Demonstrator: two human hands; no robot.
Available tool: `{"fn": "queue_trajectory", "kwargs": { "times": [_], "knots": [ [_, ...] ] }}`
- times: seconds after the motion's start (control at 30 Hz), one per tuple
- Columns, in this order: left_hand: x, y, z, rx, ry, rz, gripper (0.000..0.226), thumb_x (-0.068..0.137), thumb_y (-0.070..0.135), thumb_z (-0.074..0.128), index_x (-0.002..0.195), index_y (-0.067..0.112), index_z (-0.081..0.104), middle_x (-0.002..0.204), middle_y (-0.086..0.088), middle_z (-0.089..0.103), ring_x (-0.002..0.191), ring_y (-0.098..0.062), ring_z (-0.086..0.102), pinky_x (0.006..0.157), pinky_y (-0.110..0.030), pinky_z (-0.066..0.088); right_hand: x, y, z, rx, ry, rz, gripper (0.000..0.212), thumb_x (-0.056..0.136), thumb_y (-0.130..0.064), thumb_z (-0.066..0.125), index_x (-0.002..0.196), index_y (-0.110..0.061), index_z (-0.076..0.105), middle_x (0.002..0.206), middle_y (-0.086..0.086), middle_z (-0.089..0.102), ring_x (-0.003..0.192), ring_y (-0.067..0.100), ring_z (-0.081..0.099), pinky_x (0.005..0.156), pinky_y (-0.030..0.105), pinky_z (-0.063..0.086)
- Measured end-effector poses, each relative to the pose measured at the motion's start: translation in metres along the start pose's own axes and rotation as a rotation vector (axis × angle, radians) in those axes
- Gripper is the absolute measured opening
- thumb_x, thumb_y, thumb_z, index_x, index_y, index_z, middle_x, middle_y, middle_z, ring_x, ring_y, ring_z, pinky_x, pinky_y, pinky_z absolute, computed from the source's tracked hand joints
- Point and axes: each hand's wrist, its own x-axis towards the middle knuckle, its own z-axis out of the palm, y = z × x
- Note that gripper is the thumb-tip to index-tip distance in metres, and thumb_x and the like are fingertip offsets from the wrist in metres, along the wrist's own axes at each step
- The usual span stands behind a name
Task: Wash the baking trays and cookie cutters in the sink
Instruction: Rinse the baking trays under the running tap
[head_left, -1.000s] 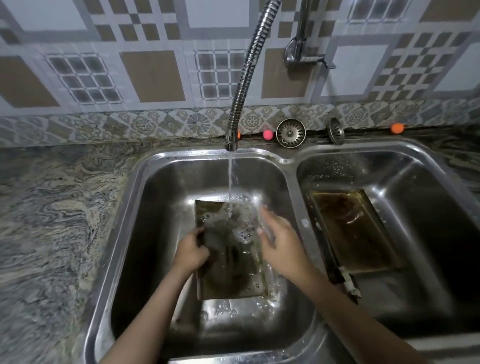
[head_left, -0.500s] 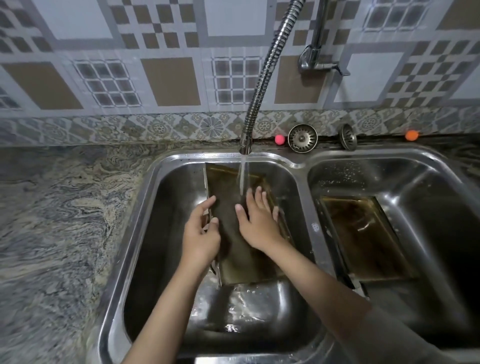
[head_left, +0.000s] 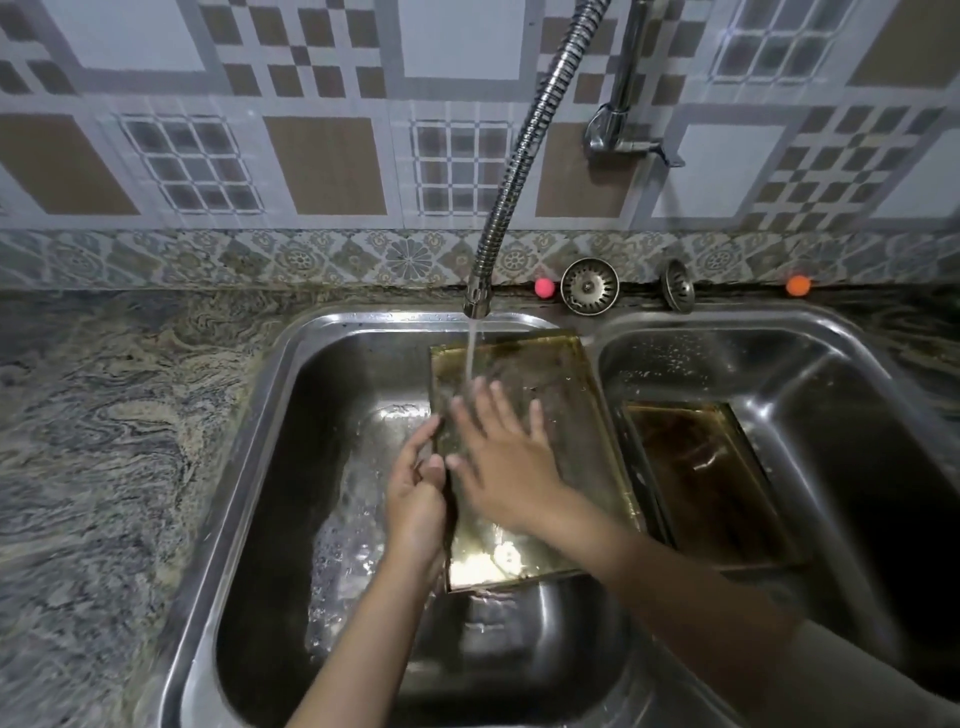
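Fingers (head_left: 488, 400) of the right hand (head_left: 501, 457) lie flat and spread on the tray (head_left: 566, 415), just below the tap (head_left: 476, 301); the left hand (head_left: 415, 488) grips its left edge. The tray's long axis runs away from the tap.

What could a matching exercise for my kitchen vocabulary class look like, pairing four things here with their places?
1. left hand
2. right hand
3. second tray
4. pink ball

a. lying in the right basin
b. on the ledge behind the sink
c. gripping the left edge of the tilted tray
d. flat on the tilted tray under the water

Pairs: 1-c, 2-d, 3-a, 4-b
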Motion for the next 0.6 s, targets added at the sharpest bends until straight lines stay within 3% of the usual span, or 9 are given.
{"fn": "queue_trajectory", "kwargs": {
  "times": [0.07,0.17,0.2,0.27,0.3,0.37,0.43,0.5,0.6],
  "knots": [
    [0.014,0.008,-0.010,-0.010,0.051,0.024,0.044,0.096,-0.007,0.038,0.119,0.024,0.060,0.122,0.009,0.058,0.111,0.004,0.055,0.095,-0.017,0.044,-0.018,-0.005,0.001,-0.045,0.009,-0.140,0.060,0.101,-0.046,0.022,0.152,-0.032,-0.007,0.157,-0.003,-0.024,0.144,0.017,-0.024,0.113,0.051,-0.017],
    [0.027,0.012,-0.024,0.035,0.035,0.079,0.046,0.097,-0.002,0.041,0.115,0.034,0.063,0.129,0.011,0.059,0.122,-0.007,0.052,0.110,-0.036,0.037,0.000,0.018,-0.012,-0.118,0.060,-0.003,0.059,0.100,-0.052,0.014,0.149,-0.035,-0.013,0.155,0.000,-0.028,0.143,0.020,-0.025,0.107,0.051,-0.023],
    [0.024,0.011,-0.024,0.053,-0.004,0.086,0.045,0.097,-0.001,0.041,0.115,0.034,0.063,0.119,0.017,0.064,0.115,-0.003,0.056,0.106,-0.035,0.041,0.011,0.024,-0.018,-0.092,0.085,0.096,0.061,0.100,-0.052,0.014,0.150,-0.031,-0.012,0.155,0.003,-0.028,0.144,0.022,-0.023,0.107,0.052,-0.021],
    [0.015,0.011,-0.015,0.132,-0.077,0.137,0.042,0.097,-0.002,0.042,0.119,0.028,0.061,0.093,0.032,0.066,0.088,0.012,0.058,0.088,-0.016,0.045,0.028,0.023,-0.027,0.015,0.156,0.241,0.063,0.100,-0.049,0.015,0.152,-0.021,-0.007,0.157,0.008,-0.024,0.144,0.025,-0.023,0.108,0.056,-0.016],
    [0.012,0.011,-0.011,0.144,-0.095,0.162,0.041,0.096,-0.003,0.042,0.122,0.024,0.060,0.082,0.035,0.064,0.075,0.014,0.055,0.077,-0.007,0.043,0.030,0.015,-0.029,0.047,0.175,0.246,0.063,0.100,-0.047,0.015,0.153,-0.020,-0.006,0.157,0.008,-0.022,0.143,0.026,-0.024,0.108,0.058,-0.016],
    [0.014,0.015,-0.010,0.101,-0.087,0.179,0.041,0.096,-0.005,0.041,0.124,0.020,0.058,0.073,0.028,0.064,0.066,0.009,0.053,0.066,-0.005,0.041,0.020,-0.005,-0.026,0.019,0.162,0.079,0.061,0.101,-0.046,0.017,0.152,-0.023,-0.008,0.158,0.003,-0.020,0.143,0.024,-0.026,0.110,0.059,-0.017],
    [0.022,0.021,-0.016,-0.038,-0.058,0.124,0.041,0.097,-0.005,0.039,0.123,0.020,0.059,0.090,0.018,0.069,0.086,0.001,0.062,0.078,-0.014,0.048,-0.003,-0.015,-0.019,-0.058,0.118,-0.180,0.059,0.101,-0.044,0.023,0.152,-0.031,-0.004,0.160,-0.005,-0.017,0.144,0.017,-0.023,0.111,0.054,-0.017],
    [0.025,0.025,-0.022,-0.052,-0.051,0.103,0.041,0.097,-0.002,0.041,0.117,0.026,0.062,0.112,0.010,0.067,0.110,-0.007,0.059,0.099,-0.029,0.044,-0.012,-0.003,-0.020,-0.119,0.086,-0.251,0.056,0.101,-0.049,0.021,0.150,-0.041,-0.004,0.159,-0.008,-0.018,0.144,0.014,-0.023,0.110,0.052,-0.020],
    [0.013,0.013,-0.013,0.051,-0.065,0.098,0.041,0.096,0.000,0.044,0.113,0.033,0.063,0.109,0.020,0.066,0.105,0.003,0.059,0.100,-0.030,0.043,0.012,0.023,-0.036,-0.173,0.033,0.071,0.057,0.098,-0.055,0.010,0.147,-0.042,-0.015,0.156,0.001,-0.026,0.142,0.024,-0.025,0.111,0.058,-0.017]
  ]
}}
